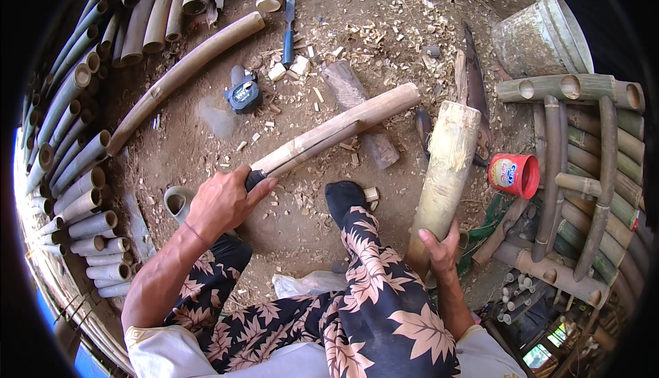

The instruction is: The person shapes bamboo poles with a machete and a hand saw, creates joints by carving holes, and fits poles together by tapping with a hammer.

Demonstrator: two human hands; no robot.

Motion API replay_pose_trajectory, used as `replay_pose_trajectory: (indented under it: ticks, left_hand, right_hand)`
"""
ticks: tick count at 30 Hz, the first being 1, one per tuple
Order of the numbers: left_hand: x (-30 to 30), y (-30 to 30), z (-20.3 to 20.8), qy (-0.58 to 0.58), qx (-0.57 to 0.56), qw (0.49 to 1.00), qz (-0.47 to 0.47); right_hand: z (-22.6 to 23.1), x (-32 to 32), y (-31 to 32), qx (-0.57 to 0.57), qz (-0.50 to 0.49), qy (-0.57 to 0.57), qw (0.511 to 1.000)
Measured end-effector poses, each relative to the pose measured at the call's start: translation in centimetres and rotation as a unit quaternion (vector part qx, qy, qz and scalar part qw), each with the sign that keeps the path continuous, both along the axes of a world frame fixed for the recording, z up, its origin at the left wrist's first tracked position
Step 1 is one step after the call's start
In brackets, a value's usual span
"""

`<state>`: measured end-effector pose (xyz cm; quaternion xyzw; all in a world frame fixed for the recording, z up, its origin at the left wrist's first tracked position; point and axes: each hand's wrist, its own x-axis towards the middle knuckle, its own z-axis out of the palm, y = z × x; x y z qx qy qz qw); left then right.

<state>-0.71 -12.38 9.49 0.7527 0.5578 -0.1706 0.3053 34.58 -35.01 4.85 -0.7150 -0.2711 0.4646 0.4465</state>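
Observation:
My left hand [221, 199] is closed round the black handle of a knife [255, 179]. Its thin dark blade seems to lie along a pale bamboo pole [388, 103], though where the edge meets the pole is hard to make out. The pole slants up to the right and crosses over a weathered wooden block [379, 150] on the ground. On the other side, my right hand [441, 247] grips the lower end of a thick, pale, scraped log [445, 165]. The log stands tilted beside my right leg, its cut end pointing away from me.
Beyond lie a blue-handled chisel [288, 45], a black tape measure [244, 97] and a long bamboo pole [182, 73]. Bamboo lengths [82, 165] are stacked at left. Rightward are a red tub [513, 175], a bamboo frame [549, 165] and a stained bucket [539, 38]. Shavings litter the dirt.

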Motion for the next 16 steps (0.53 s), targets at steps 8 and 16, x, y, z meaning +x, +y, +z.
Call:
replay_pose_trajectory:
  ticks: [8, 16]
  left_hand:
    - [0.4, -0.5, -0.1, 0.010, 0.008, 1.000, -0.003]
    - [1.8, 0.1, 2.5, 0.055, -0.023, 0.998, 0.008]
  right_hand:
    - [0.0, -1.5, 2.2, 0.052, 0.021, -0.050, 0.997]
    - [0.1, 0.2, 7.8, 0.075, 0.152, -0.099, 0.980]
